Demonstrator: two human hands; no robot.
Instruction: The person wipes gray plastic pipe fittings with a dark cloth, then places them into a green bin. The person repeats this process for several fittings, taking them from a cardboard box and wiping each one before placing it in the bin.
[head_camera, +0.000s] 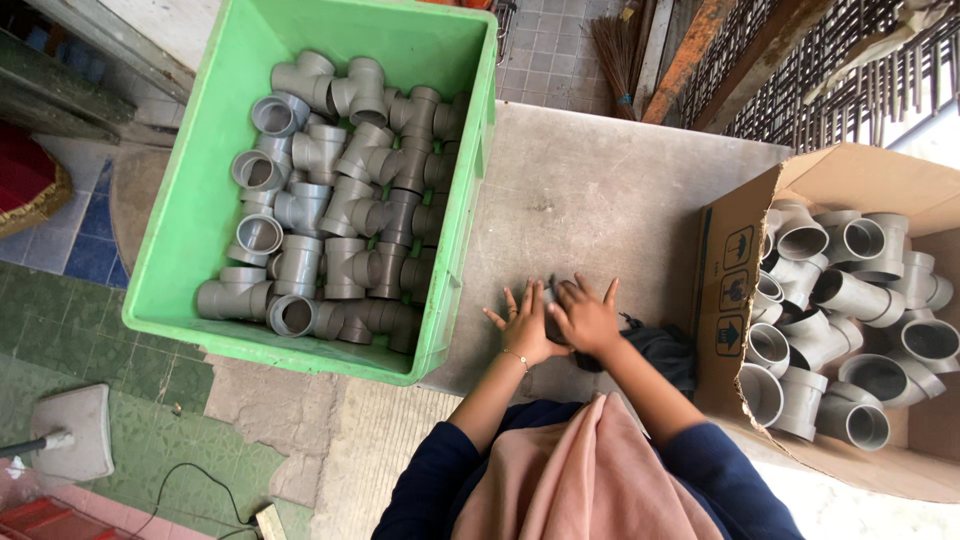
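My left hand (525, 325) and my right hand (588, 318) rest side by side on the grey table (590, 190), fingers spread, pressing on a small dark object (553, 300) that shows only between them. What that object is cannot be made out. A green plastic crate (200, 200) full of grey pipe tee fittings (345, 200) stands to the left of my hands. A cardboard box (735, 260) holding more grey pipe tee fittings (850, 290) stands to the right.
A dark cloth (660, 350) lies on the table by my right forearm. A broom (620, 50) and wooden planks (690, 50) lean at the back. Left of the table lies a tiled floor (80, 250) with a white-headed tool (75, 435) and a cable (190, 480).
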